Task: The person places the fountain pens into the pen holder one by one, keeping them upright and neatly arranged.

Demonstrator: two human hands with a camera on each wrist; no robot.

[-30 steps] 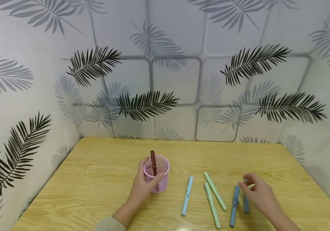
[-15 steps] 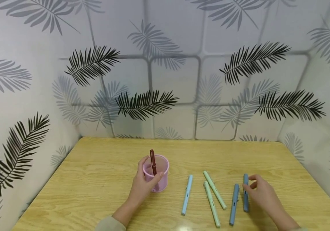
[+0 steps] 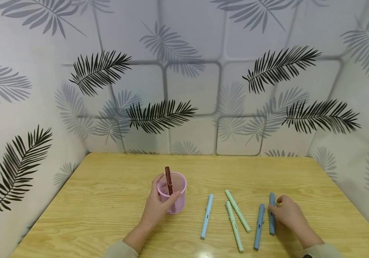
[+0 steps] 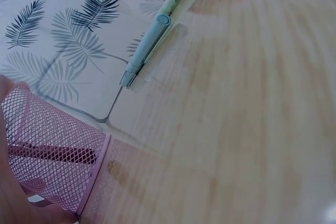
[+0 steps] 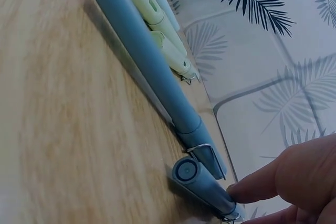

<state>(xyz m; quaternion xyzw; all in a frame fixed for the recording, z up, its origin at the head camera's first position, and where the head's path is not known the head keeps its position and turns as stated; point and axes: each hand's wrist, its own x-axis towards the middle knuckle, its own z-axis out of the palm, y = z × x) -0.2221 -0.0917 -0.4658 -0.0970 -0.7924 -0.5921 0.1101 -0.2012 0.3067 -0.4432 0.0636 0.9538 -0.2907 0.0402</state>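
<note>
My left hand (image 3: 156, 206) holds a pink mesh pen cup (image 3: 179, 200), its thumb on the near rim and fingers round the far left side. A dark red pen (image 3: 169, 179) leans upright in the cup. On the right, my right hand (image 3: 289, 213) pinches the clip end of the rightmost blue pen (image 3: 272, 218), which lies on the table. In the right wrist view a fingertip touches that blue pen (image 5: 205, 184) beside its clip; the other fingers are partly cut off. A second blue pen (image 3: 259, 227) lies just to its left.
Two light green pens (image 3: 238, 211) lie between the blue pens and the cup, close together. Nearer the cup is a light blue pen (image 3: 207, 216). The wooden table (image 3: 123, 179) ends at a leaf-patterned backdrop (image 3: 190, 136).
My right hand has come down beside the rightmost blue pen and its fingertips have closed on it. The left hand keeps its hold on the cup. The head view has shifted slightly.
</note>
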